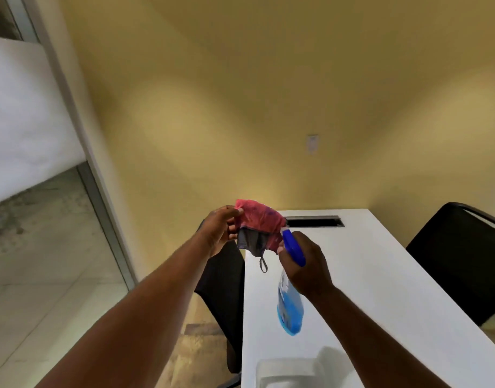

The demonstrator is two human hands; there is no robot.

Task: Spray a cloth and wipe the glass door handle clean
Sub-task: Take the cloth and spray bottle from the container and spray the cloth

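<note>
Fingers of our right hand [303,263] grip the spray bottle [290,306] over the white table [380,289], nozzle touching the pink cloth [259,226] pinched in our left hand [219,229]. We judge it the spraying stage; wiping's left. Door handle isn't in view; mist can't be made out w/ blur; glass partition [44,219] beyond, far left.

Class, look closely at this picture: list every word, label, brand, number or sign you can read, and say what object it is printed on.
None can be read.
Spray bottle in the right hand: a pale label with print, too blurred to read.
Wall plate: no marking can be made out.
Cloth in the left hand: dark smudges only, no lettering.
</note>
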